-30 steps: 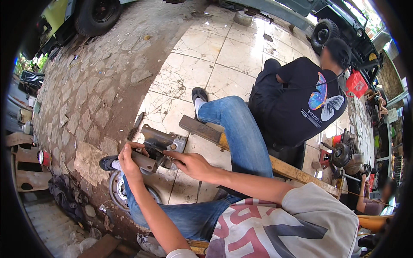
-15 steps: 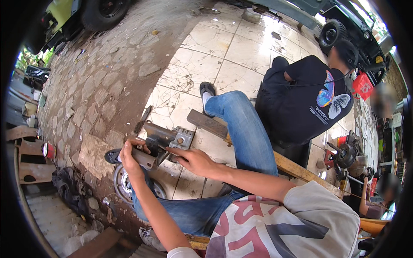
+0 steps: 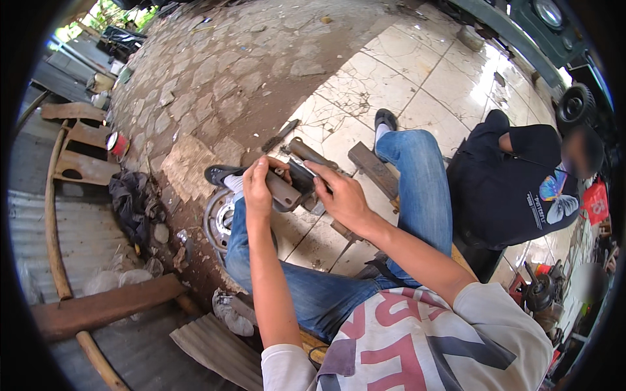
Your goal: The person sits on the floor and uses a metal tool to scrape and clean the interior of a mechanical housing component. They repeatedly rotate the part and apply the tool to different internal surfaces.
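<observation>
"Reason for such a low grip?"

"Probably steadiness — closed around a grey-brown, trough-shaped metal piece (image 3: 283,191) with the left hand (image 3: 259,186), between the blue denim legs (image 3: 420,195), above the pale cracked tile floor (image 3: 437,107)."

"And with the right hand (image 3: 344,201)?"

"Fingers half curled, close beside the piece, perhaps for working at its far side; cannot tell whether holding anything. Just beyond, a brown rounded metal part (image 3: 312,151); farther off, a dark, long-handled bristle brush (image 3: 279,135), perhaps left within reach."

"Different from half a second ago?"

"View swung leftward, shifting everything to the right — and blocky metal end, earlier in plain sight, now mostly behind the right hand."
</observation>
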